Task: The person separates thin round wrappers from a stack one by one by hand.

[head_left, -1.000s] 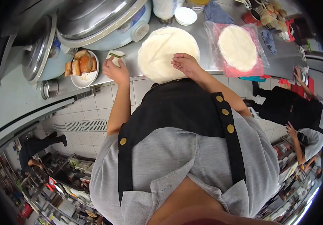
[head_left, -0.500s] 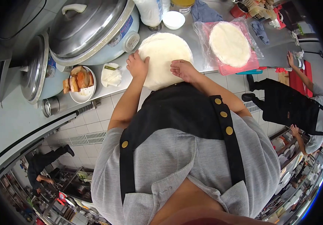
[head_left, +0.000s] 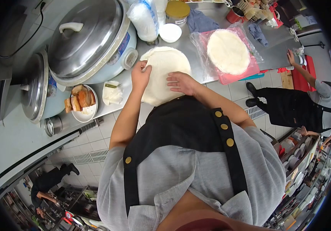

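A round pale sheet of dough (head_left: 165, 61) lies in front of me at the counter's edge, its near side reaching my apron. At its left rim, my left hand (head_left: 140, 77) has curled fingers and thumb closed on the dough's edge. My right hand (head_left: 182, 83) rests over the right part of the sheet, fingers stretched out and slightly apart. Whether its fingertips press on the dough, I cannot tell. A second pale dough round (head_left: 228, 52) lies to the right on clear plastic over a pink board (head_left: 246, 74).
Two big lidded cookers (head_left: 92, 42) (head_left: 36, 86) stand at left. Nearer are a plate of browned chunks (head_left: 81, 103) and a crumpled white wrap (head_left: 112, 93). Behind sit a white bowl (head_left: 170, 33), a yellow-lidded tub (head_left: 177, 12) and a blue cloth (head_left: 202, 20). A co-worker (head_left: 288, 106) stands right.
My view has shifted, so the counter things sit lower in it. The left hand's fingers have curled in at the dough's rim, while the right hand stays over the sheet.
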